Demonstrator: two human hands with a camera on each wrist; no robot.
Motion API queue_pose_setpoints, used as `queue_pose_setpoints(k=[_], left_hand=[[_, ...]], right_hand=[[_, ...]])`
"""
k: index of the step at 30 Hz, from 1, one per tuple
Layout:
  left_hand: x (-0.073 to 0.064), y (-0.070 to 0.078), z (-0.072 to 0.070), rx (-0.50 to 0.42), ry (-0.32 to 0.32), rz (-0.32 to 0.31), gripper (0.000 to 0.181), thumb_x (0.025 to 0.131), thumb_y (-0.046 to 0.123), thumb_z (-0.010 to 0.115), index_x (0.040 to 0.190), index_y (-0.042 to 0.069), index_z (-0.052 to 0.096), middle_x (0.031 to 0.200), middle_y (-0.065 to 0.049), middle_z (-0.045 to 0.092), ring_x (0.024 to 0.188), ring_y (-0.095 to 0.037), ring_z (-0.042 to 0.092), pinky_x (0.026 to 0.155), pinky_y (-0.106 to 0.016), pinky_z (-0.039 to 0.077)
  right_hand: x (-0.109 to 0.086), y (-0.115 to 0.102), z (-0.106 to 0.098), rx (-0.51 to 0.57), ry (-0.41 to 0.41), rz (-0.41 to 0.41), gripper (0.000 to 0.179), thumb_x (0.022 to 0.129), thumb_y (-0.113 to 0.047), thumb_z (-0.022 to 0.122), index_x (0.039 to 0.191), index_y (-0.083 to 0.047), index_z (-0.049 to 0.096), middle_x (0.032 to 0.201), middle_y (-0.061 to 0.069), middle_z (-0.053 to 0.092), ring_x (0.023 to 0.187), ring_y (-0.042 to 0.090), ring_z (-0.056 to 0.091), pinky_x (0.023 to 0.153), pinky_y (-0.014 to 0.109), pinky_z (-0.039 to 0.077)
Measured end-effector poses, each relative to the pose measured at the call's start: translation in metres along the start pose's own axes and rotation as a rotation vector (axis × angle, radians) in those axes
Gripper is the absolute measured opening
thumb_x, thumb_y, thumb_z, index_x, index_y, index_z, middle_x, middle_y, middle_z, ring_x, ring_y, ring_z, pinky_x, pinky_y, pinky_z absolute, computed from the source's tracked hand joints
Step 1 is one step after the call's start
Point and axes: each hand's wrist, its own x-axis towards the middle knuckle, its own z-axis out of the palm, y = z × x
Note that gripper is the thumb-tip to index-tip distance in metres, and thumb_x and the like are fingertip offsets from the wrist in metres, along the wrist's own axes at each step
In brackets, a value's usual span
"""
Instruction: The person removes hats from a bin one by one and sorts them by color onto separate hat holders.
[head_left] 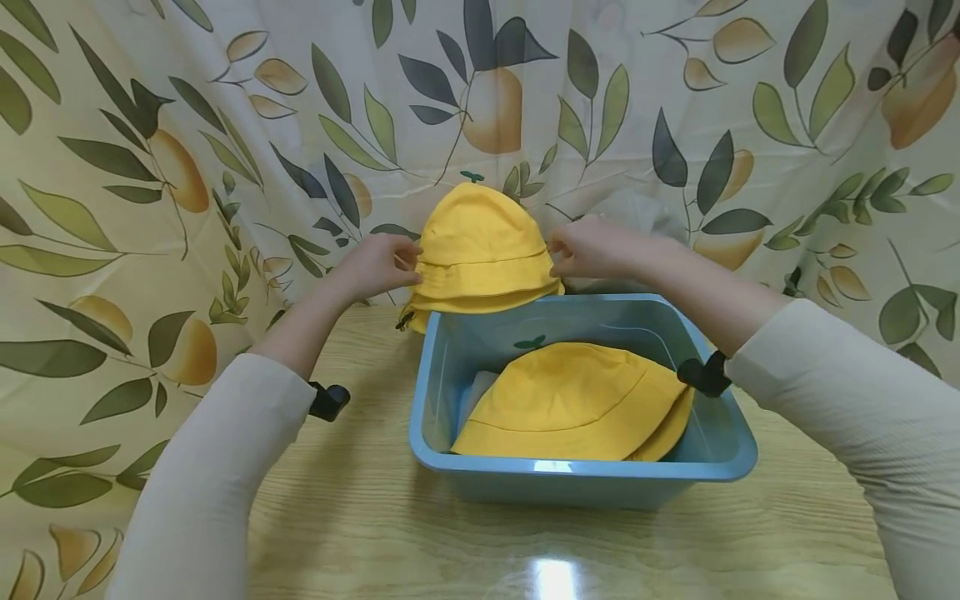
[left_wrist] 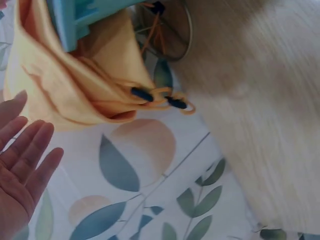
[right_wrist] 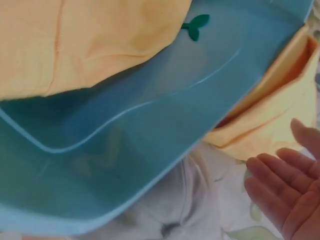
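A stack of yellow bucket hats (head_left: 483, 246) stands behind the bin's far left corner, a green sprout on its crown and drawstring toggles (left_wrist: 142, 94) at its lower brim. My left hand (head_left: 384, 268) is at the left side of the stack; in the left wrist view its fingers (left_wrist: 37, 145) are extended beside the fabric. On the other side is my right hand (head_left: 588, 250), its fingers (right_wrist: 272, 175) loosely straight next to the brim in the right wrist view. Inside the light blue bin (head_left: 581, 471) lie more yellow bucket hats (head_left: 570, 400), brims toward me.
Behind the bin's far right side, a pale grey-white cloth item (head_left: 637, 212) rests against the leaf-and-fruit patterned curtain (head_left: 420, 75). The bin stands on a wood-grain table (head_left: 360, 500). Something greyish (head_left: 480, 387) shows inside the bin beside the hats.
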Motion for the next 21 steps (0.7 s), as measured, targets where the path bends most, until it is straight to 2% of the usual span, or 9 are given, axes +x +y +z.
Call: queue_pose_setpoints(k=[3,7,9,11,15,18,21], left_hand=[[-0.001,0.008,-0.007,-0.017,-0.001,0.015,0.048,0.083,0.021,0.065,0.125,0.003,0.052,0.126,-0.012,0.054,0.107,-0.025,0.057,0.082,-0.038,0.050],[-0.002,0.020,-0.015,-0.044,-0.006,0.044,0.051,0.082,0.024,0.066,0.127,0.003,0.051,0.129,-0.013,0.052,0.108,-0.025,0.057,0.083,-0.037,0.051],[-0.001,0.026,-0.018,-0.055,-0.001,0.061,0.051,0.082,0.026,0.067,0.125,0.004,0.052,0.128,-0.012,0.053,0.107,-0.023,0.057,0.084,-0.036,0.050],[0.000,0.034,-0.020,-0.053,0.003,0.079,0.050,0.080,0.027,0.068,0.123,0.005,0.054,0.125,-0.011,0.055,0.106,-0.022,0.057,0.085,-0.036,0.049],[0.003,0.048,-0.023,-0.015,-0.002,0.091,0.048,0.080,0.033,0.068,0.120,0.009,0.056,0.120,-0.005,0.058,0.102,-0.017,0.056,0.085,-0.034,0.048],[0.005,0.059,-0.023,0.023,-0.011,0.104,0.049,0.080,0.037,0.067,0.120,0.012,0.056,0.119,0.000,0.058,0.102,-0.015,0.056,0.085,-0.032,0.047],[0.008,0.069,-0.021,0.034,-0.018,0.141,0.048,0.079,0.038,0.067,0.119,0.013,0.057,0.118,0.001,0.059,0.103,-0.015,0.055,0.086,-0.031,0.046]], right_hand=[[-0.012,-0.004,-0.004,0.003,0.023,-0.033,0.026,0.086,-0.028,0.061,0.099,-0.005,0.058,0.093,0.010,0.064,0.077,0.023,0.059,0.069,0.037,0.048],[-0.027,-0.008,-0.006,0.006,0.059,-0.082,0.023,0.086,-0.031,0.061,0.077,-0.010,0.054,0.066,0.001,0.052,0.057,0.015,0.047,0.055,0.029,0.040],[-0.036,-0.011,-0.006,0.001,0.085,-0.108,0.027,0.085,-0.033,0.062,0.070,-0.014,0.050,0.061,-0.001,0.043,0.054,0.013,0.039,0.053,0.026,0.034],[-0.048,-0.013,-0.006,-0.014,0.106,-0.112,0.029,0.085,-0.036,0.062,0.070,-0.015,0.049,0.060,-0.002,0.042,0.053,0.012,0.039,0.051,0.025,0.033],[-0.074,-0.018,-0.004,-0.033,0.109,-0.081,0.030,0.084,-0.045,0.059,0.086,-0.015,0.055,0.073,-0.003,0.055,0.060,0.012,0.050,0.054,0.028,0.041],[-0.093,-0.021,-0.001,-0.006,0.076,-0.040,0.046,0.084,-0.053,0.054,0.107,-0.014,0.057,0.095,-0.002,0.063,0.076,0.014,0.060,0.064,0.034,0.049],[-0.111,-0.022,0.001,0.016,0.062,-0.014,0.062,0.082,-0.061,0.049,0.122,-0.015,0.052,0.113,-0.001,0.061,0.088,0.016,0.061,0.071,0.038,0.050]])
